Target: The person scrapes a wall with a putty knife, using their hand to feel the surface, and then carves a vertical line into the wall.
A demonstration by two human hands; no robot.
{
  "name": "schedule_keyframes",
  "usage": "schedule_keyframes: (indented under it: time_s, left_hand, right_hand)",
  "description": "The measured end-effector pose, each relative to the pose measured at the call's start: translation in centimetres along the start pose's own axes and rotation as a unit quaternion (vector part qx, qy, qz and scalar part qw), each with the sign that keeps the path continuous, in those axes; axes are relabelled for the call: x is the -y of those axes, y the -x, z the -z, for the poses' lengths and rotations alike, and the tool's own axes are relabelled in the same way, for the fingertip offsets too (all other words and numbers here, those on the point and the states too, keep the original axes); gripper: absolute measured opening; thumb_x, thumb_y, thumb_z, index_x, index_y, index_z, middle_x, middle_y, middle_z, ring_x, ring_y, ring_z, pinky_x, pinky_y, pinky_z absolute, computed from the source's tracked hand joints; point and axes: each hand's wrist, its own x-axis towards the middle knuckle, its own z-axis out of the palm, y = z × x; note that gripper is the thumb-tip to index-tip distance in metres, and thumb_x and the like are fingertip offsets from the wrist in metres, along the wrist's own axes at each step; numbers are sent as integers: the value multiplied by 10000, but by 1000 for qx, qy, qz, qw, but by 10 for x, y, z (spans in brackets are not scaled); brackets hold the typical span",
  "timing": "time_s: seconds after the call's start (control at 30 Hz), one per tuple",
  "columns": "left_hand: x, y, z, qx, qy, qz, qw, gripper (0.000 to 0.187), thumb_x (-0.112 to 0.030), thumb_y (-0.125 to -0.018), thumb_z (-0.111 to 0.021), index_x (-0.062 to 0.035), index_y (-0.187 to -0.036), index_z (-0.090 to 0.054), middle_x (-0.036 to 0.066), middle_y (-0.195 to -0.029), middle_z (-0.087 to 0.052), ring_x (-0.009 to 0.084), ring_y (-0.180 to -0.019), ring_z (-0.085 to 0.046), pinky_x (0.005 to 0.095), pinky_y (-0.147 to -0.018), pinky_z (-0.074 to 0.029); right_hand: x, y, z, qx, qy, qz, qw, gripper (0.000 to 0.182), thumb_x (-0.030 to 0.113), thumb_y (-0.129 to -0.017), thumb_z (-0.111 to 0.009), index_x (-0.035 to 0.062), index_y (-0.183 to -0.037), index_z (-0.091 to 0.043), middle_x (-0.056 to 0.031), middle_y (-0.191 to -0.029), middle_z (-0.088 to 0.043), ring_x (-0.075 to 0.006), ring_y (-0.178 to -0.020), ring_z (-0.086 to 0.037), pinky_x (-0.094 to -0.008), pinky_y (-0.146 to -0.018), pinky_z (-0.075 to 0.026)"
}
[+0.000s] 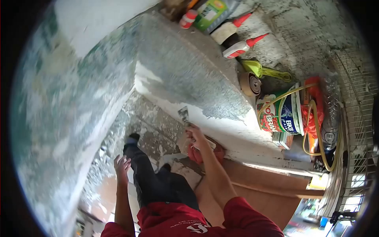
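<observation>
My right hand (193, 133) is closed around the handle of a putty knife (183, 113). The knife's blade is at the lower part of the wall (205, 91), by the border between the grey-green old paint and a white bare band; whether it touches cannot be made out. Beside my dark trousers, my left hand (122, 164) hangs with its fingers apart, holding nothing. Below my right hand a red bag or cloth bundle (199, 153) lies on the floor, partly hidden by my forearm.
Glue bottles (241, 48), a rolled strip (250, 83), a yellow-green scoop (256, 68) and a paint bucket (280, 112) with a yellow hose stand on the ledge. Paint flakes litter the floor (154, 122). A brown board (252, 193) lies at right, with a wire rack (357, 106) beyond.
</observation>
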Motion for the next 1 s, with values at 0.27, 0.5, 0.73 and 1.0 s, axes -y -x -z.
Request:
schedule_keyframes:
  time_s: [0.27, 0.5, 0.73, 1.0]
  left_hand:
    - [77, 111, 2, -54, 144, 3, 988, 408, -203, -947, -488, -153, -1324, -339, 103, -1265, -524, 284, -1119, -560, 390, -927, -432]
    - [96, 129, 11, -9, 94, -27, 995, 386, -195, -968, -453, -112, -1333, -359, 83, -1256, -510, 259, -1145, -543, 358, -959, -407]
    - [165, 160, -29, -30, 108, 64, 992, 393, -169, -966, -462, -58, -1335, -387, 73, -1267, -477, 206, -1126, -553, 350, -946, -419]
    - [268, 187, -141, -69, 206, 85, 972, 414, -189, -914, -562, -73, -1281, -410, 106, -1124, -588, 221, -984, -620, 310, -806, -494]
  right_hand:
    - [-141, 106, 82, -122, 353, 187, 908, 492, 69, -848, -574, 60, -1329, -472, -87, -821, -608, -198, -684, -586, -336, -567, -458]
    - [-84, 202, 145, -347, 618, 463, 533, 427, 109, -869, -576, 126, -1293, -528, -159, -870, -596, -343, -746, -602, -416, -611, -483]
    - [1, 182, 158, -395, 659, 460, 445, 542, 76, -868, -563, 129, -1386, -411, -160, -840, -577, -347, -681, -588, -446, -584, -474]
    - [-62, 148, 263, -227, 701, 408, 539, 505, 60, -889, -555, 57, -1375, -416, -210, -924, -651, -358, -692, -617, -402, -629, -504]
